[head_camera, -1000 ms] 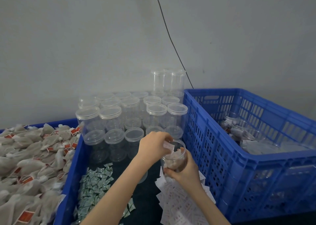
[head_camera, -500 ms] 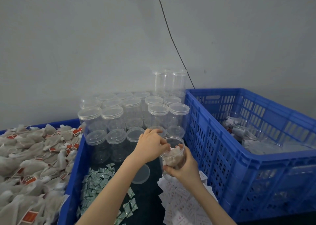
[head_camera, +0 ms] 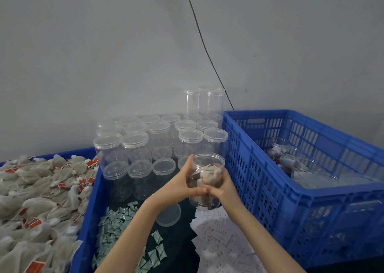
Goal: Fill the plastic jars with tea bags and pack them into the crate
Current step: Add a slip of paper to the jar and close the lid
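At frame centre, both hands clamp one open plastic jar (head_camera: 207, 179) holding tea bags: the left hand (head_camera: 178, 184) wraps its left side and the right hand (head_camera: 220, 187) its right side, each grip closed on it. A loose lid (head_camera: 168, 215) lies below on the dark tabletop (head_camera: 176, 250). Behind stand lidded empty jars (head_camera: 158, 139). A blue crate (head_camera: 301, 193) fills the right, loose tea bags (head_camera: 37, 193) the left. A grey wall (head_camera: 104, 54) with a black cable (head_camera: 204, 48) backs everything.

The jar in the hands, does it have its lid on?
No. The jar has an open mouth; a loose lid lies below it.
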`<action>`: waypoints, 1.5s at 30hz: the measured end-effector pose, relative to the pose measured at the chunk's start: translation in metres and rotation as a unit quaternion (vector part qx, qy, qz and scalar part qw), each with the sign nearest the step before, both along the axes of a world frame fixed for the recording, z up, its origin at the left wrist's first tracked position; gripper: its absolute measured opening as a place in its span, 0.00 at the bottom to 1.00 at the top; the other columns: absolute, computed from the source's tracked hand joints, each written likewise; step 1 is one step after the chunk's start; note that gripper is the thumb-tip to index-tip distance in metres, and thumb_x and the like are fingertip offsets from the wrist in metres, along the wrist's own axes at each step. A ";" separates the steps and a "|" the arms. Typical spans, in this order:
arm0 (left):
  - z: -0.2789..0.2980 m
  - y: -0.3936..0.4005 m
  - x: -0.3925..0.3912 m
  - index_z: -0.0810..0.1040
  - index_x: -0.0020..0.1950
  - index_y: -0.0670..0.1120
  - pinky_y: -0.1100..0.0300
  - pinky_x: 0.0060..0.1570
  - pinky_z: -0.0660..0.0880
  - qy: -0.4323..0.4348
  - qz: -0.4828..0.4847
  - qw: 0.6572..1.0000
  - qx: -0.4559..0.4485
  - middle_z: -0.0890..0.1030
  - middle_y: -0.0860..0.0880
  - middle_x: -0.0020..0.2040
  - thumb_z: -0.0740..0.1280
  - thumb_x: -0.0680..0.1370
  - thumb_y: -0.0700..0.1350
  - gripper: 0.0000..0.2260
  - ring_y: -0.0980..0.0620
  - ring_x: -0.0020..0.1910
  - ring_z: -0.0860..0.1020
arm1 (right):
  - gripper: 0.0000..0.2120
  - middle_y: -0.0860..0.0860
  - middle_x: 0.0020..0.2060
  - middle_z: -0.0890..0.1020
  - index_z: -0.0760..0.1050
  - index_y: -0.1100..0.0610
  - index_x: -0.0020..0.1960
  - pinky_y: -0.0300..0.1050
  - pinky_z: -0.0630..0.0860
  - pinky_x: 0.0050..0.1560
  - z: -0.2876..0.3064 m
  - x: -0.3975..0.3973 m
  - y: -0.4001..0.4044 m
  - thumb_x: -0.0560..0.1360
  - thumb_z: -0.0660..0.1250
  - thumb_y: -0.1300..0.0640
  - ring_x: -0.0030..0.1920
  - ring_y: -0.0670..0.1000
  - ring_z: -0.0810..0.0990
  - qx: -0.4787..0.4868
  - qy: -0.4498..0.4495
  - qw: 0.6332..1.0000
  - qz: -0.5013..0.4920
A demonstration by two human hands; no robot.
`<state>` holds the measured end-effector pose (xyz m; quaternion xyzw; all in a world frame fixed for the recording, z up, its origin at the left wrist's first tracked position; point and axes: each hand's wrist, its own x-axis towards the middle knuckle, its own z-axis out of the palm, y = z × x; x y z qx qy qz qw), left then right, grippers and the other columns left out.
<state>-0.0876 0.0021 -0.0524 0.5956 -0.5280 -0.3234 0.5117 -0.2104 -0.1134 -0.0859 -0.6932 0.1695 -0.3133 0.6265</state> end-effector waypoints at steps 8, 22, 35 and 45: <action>0.011 0.002 0.013 0.70 0.64 0.62 0.66 0.49 0.77 0.041 0.116 0.988 -0.091 0.80 0.59 0.58 0.75 0.71 0.39 0.28 0.59 0.58 0.78 | 0.45 0.53 0.67 0.73 0.59 0.53 0.76 0.50 0.70 0.68 0.056 0.009 -0.010 0.61 0.72 0.50 0.67 0.52 0.73 0.016 0.045 0.991 0.122; 0.046 -0.022 -0.013 0.64 0.54 0.82 0.66 0.51 0.75 -0.077 0.148 0.979 -0.113 0.79 0.68 0.54 0.75 0.66 0.55 0.29 0.67 0.55 0.77 | 0.42 0.49 0.69 0.72 0.63 0.49 0.74 0.47 0.70 0.53 0.172 0.009 -0.023 0.67 0.71 0.33 0.64 0.52 0.74 -0.470 0.363 0.804 -0.019; 0.058 -0.073 -0.039 0.72 0.51 0.66 0.76 0.43 0.72 -0.162 0.148 0.970 -0.105 0.76 0.68 0.51 0.65 0.79 0.42 0.16 0.71 0.52 0.74 | 0.38 0.57 0.65 0.73 0.66 0.60 0.68 0.50 0.70 0.50 0.203 -0.065 -0.150 0.68 0.73 0.39 0.61 0.59 0.76 -0.398 0.343 0.783 -0.333; 0.046 -0.103 -0.051 0.76 0.48 0.64 0.76 0.45 0.71 -0.144 0.136 0.976 -0.084 0.80 0.68 0.46 0.64 0.78 0.41 0.15 0.70 0.49 0.76 | 0.31 0.49 0.43 0.72 0.65 0.56 0.56 0.48 0.70 0.43 0.107 -0.064 -0.160 0.69 0.70 0.34 0.45 0.53 0.74 -0.428 0.636 0.640 -0.056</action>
